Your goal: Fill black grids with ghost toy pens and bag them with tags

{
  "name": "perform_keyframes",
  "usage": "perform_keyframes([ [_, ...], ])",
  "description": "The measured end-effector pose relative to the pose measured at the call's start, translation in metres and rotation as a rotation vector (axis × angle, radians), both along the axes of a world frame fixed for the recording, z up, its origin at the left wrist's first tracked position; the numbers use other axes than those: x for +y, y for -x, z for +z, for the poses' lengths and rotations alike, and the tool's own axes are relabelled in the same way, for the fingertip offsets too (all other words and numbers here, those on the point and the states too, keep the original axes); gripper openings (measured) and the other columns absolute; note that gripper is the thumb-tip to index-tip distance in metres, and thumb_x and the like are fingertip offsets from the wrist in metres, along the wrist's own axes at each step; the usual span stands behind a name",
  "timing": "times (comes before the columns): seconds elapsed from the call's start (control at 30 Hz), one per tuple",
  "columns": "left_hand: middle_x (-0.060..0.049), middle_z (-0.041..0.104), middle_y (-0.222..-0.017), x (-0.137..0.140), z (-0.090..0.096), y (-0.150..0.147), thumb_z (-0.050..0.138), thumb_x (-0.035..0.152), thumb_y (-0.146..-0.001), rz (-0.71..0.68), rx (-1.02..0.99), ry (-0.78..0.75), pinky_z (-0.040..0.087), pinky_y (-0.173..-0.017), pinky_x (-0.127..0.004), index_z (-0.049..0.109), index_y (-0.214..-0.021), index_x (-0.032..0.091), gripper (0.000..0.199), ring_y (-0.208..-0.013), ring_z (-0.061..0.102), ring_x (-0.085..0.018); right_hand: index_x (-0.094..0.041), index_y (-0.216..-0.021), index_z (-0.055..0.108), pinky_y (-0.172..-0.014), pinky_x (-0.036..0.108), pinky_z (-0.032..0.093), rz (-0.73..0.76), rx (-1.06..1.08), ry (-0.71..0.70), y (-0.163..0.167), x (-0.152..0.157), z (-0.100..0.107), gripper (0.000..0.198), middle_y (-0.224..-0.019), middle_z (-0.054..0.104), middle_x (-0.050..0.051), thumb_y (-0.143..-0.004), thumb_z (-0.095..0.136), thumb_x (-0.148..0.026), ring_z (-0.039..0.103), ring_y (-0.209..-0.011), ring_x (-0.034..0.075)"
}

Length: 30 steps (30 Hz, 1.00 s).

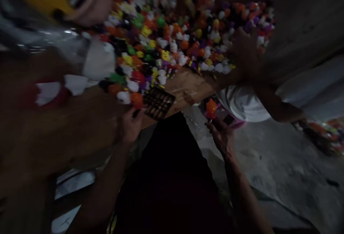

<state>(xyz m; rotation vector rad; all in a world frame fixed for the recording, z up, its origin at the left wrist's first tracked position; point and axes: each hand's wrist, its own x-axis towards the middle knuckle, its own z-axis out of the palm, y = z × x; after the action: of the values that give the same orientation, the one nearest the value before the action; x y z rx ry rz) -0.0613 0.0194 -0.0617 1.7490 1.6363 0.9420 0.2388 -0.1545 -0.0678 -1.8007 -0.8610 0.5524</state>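
Note:
My right hand [222, 136] is closed around the lower end of a small orange plastic toy [211, 108], held upright with its pointed, star-like top above my fingers. At the table's front edge, my left hand [131, 125] has its thumb and fingers drawn together around a dark part below another orange toy piece [137, 100]. Dim light hides the exact grip there. Just right of those fingers lies a black tray [159, 103] with a grid of compartments. A white piece [123, 97] sits just left of the orange one.
A large heap of small coloured plastic toys [166, 44] covers the far part of the wooden table [80, 126]. A co-worker's hand [244, 44] reaches into it from the right. A yellow and pink container [91, 6] stands at upper left. Below right is a concrete floor [258, 158].

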Motion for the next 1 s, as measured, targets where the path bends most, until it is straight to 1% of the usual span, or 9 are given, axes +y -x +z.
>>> perform_keyframes([
  [0.07, -0.004, 0.081, -0.095, 0.001, 0.007, 0.0, 0.067, 0.039, -0.093, -0.076, -0.004, 0.007, 0.056, -0.08, -0.029, 0.078, -0.107, 0.018, 0.028, -0.083, 0.073, -0.021, -0.019, -0.092, 0.08, -0.065, 0.03, 0.05, 0.15, 0.032, -0.068, 0.016, 0.025, 0.023, 0.038, -0.079, 0.073, 0.003, -0.082, 0.076, -0.055, 0.06, -0.067, 0.016],
  [0.13, -0.005, 0.082, -0.095, 0.003, 0.01, -0.001, 0.067, 0.036, -0.094, -0.096, -0.005, -0.013, 0.055, -0.073, -0.026, 0.079, -0.108, 0.018, 0.025, -0.077, 0.073, -0.02, -0.02, -0.091, 0.08, -0.065, 0.029, 0.05, 0.303, 0.071, -0.109, 0.03, 0.049, 0.036, 0.034, -0.078, 0.073, 0.003, -0.084, 0.074, -0.052, 0.057, -0.065, 0.015],
  [0.3, -0.005, 0.082, -0.088, 0.008, 0.001, -0.002, 0.073, 0.031, -0.092, -0.092, -0.026, -0.048, 0.053, -0.068, -0.024, 0.082, -0.104, 0.021, 0.017, -0.072, 0.074, -0.019, -0.02, -0.075, 0.07, -0.064, 0.027, 0.049, 0.463, 0.047, -0.149, 0.05, 0.094, 0.04, 0.033, -0.068, 0.064, 0.0, -0.087, 0.069, -0.051, 0.054, -0.063, 0.014],
  [0.37, -0.005, 0.082, -0.089, 0.008, -0.002, -0.002, 0.074, 0.032, -0.093, -0.108, -0.044, -0.059, 0.053, -0.068, -0.023, 0.082, -0.105, 0.022, 0.018, -0.074, 0.075, -0.018, -0.02, -0.079, 0.071, -0.07, 0.028, 0.052, 0.489, 0.035, -0.179, 0.055, 0.112, 0.037, 0.033, -0.072, 0.067, 0.001, -0.089, 0.068, -0.051, 0.06, -0.069, 0.016],
  [0.47, -0.004, 0.082, -0.091, 0.007, -0.002, -0.001, 0.073, 0.032, -0.095, -0.144, -0.081, -0.08, 0.053, -0.066, -0.021, 0.082, -0.108, 0.023, 0.019, -0.074, 0.074, -0.016, -0.021, -0.098, 0.076, -0.083, 0.034, 0.057, 0.505, 0.014, -0.243, 0.068, 0.141, 0.029, 0.032, -0.089, 0.076, 0.003, -0.089, 0.07, -0.051, 0.068, -0.087, 0.021],
  [0.57, -0.002, 0.082, -0.089, 0.006, -0.001, -0.001, 0.071, 0.031, -0.096, -0.147, -0.084, -0.122, 0.054, -0.07, -0.021, 0.083, -0.103, 0.023, 0.016, -0.074, 0.074, -0.016, -0.021, -0.103, 0.075, -0.085, 0.035, 0.058, 0.465, 0.003, -0.265, 0.081, 0.163, 0.014, 0.034, -0.098, 0.078, 0.006, -0.09, 0.069, -0.052, 0.07, -0.092, 0.023],
  [0.77, -0.003, 0.082, -0.086, 0.007, -0.003, 0.006, 0.066, 0.037, -0.098, -0.218, -0.074, -0.241, 0.055, -0.072, -0.023, 0.084, -0.1, 0.022, 0.024, -0.073, 0.074, -0.017, -0.022, -0.098, 0.074, -0.084, 0.034, 0.058, 0.415, 0.003, -0.248, 0.088, 0.164, -0.004, 0.028, -0.093, 0.076, 0.004, -0.092, 0.071, -0.05, 0.071, -0.088, 0.022],
  [0.87, -0.003, 0.081, -0.081, 0.011, -0.001, 0.015, 0.068, 0.039, -0.096, -0.22, -0.047, -0.163, 0.055, -0.068, -0.025, 0.084, -0.098, 0.022, 0.024, -0.069, 0.073, -0.017, -0.021, -0.097, 0.074, -0.08, 0.034, 0.058, 0.407, -0.052, -0.238, 0.088, 0.163, -0.007, 0.03, -0.091, 0.076, 0.004, -0.092, 0.071, -0.051, 0.071, -0.084, 0.022],
  [1.0, -0.003, 0.083, -0.095, 0.015, 0.003, 0.021, 0.07, 0.045, -0.093, -0.227, -0.125, -0.005, 0.059, -0.079, -0.028, 0.083, -0.099, 0.022, 0.027, -0.088, 0.077, -0.021, -0.021, -0.103, 0.075, -0.087, 0.037, 0.059, 0.385, -0.116, -0.26, 0.092, 0.164, -0.016, 0.033, -0.099, 0.077, 0.007, -0.096, 0.065, -0.051, 0.073, -0.092, 0.025],
])
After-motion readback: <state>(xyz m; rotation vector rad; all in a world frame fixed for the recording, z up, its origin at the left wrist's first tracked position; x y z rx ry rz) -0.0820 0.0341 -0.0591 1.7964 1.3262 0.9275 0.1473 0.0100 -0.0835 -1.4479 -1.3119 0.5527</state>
